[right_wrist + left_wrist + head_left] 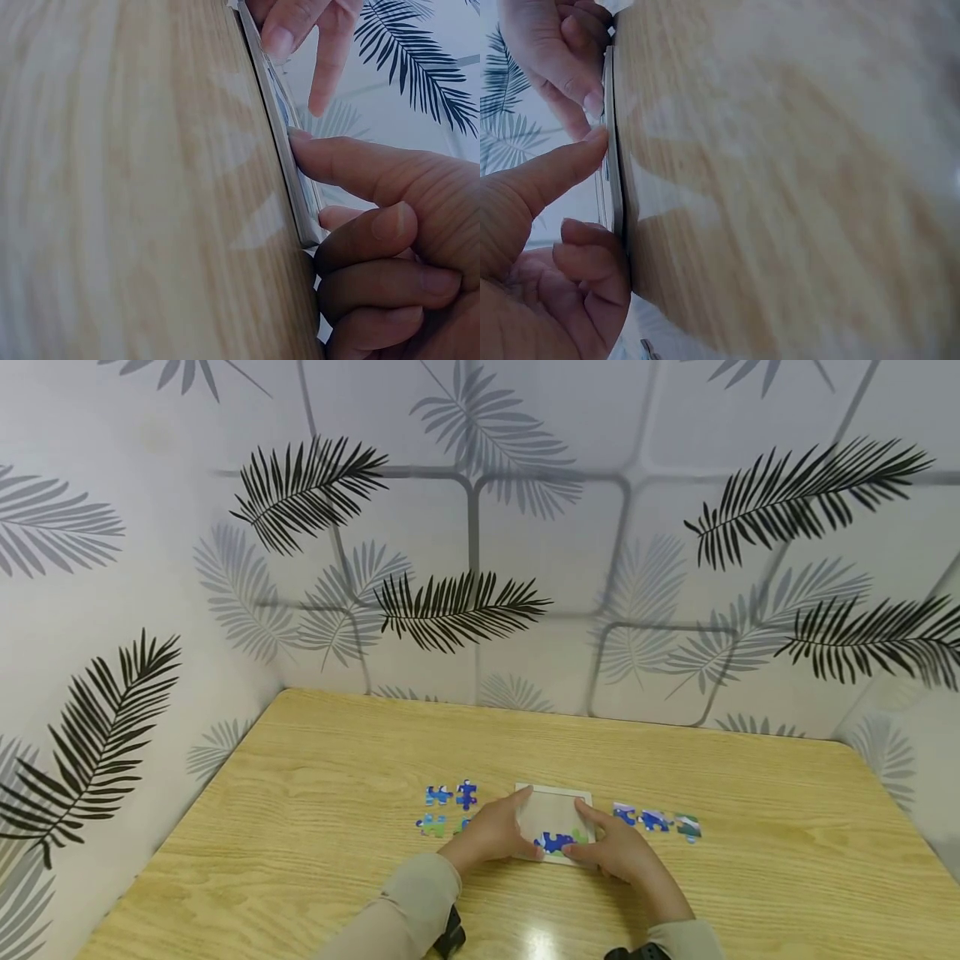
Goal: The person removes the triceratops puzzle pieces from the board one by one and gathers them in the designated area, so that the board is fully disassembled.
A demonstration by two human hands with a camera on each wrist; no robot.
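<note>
A pale, shallow puzzle tray (553,812) lies between my hands on the table. Along its near side sit joined jigsaw pieces (557,842), dark blue with some green. My left hand (492,832) grips the tray's left side, thumb at the near edge and index finger reaching the far left corner. From the right, my right hand (624,850) holds the other side, its thumb on the near edge beside the pieces. In the left wrist view, the thumb (566,166) presses the tray's rim (616,180); the lower fingers curl against its side. The right wrist view shows the right thumb (345,163) likewise.
Left of the tray lie several loose jigsaw pieces (467,794), one partly behind my left hand. Three more pieces (655,821) form a row at the right. The wooden table (360,752) meets a leaf-patterned wall (540,652) at the back.
</note>
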